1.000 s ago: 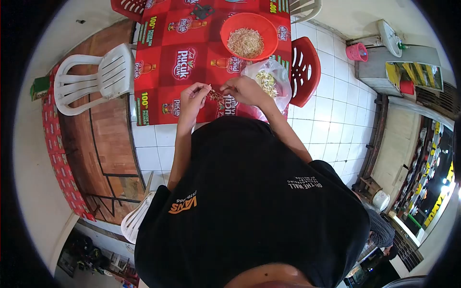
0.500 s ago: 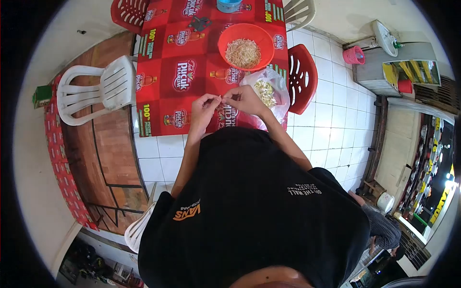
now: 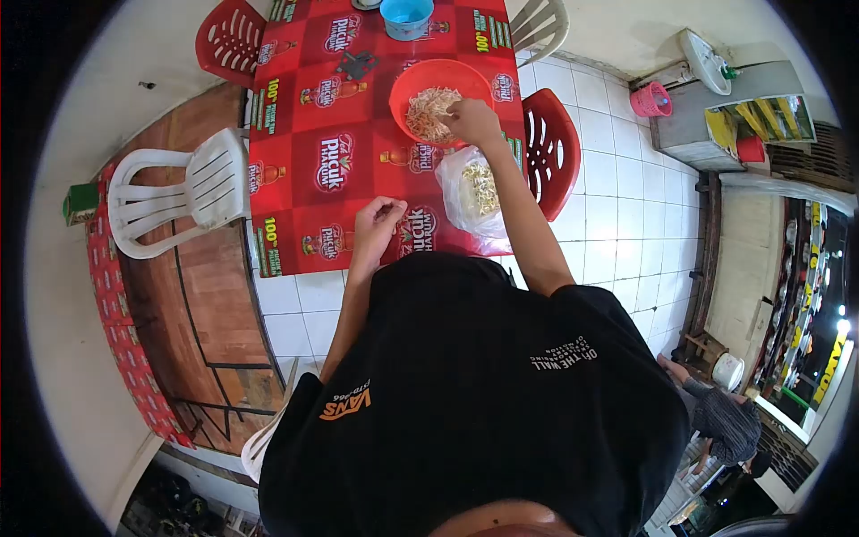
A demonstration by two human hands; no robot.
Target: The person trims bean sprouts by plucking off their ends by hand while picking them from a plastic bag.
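My right hand reaches over the right side of a red plastic bowl, its bent fingers low at the pale bean sprouts heaped inside. Those fingertips look pressed together; whatever they hold is too small to make out. Near the table's front edge, my left hand is closed with fingers curled in a pinch. Anything in it is hidden. A clear plastic bag with more bean sprouts lies between the bowl and the table edge, partly behind my right forearm.
The table wears a red printed cloth. A blue container and a dark flat object lie farther back. A red chair stands right, a white chair left. Another person is at the lower right.
My hands have parted. The right went from beside the left, forward and right to the bowl; the left stays near the table edge. The view has shifted slightly.
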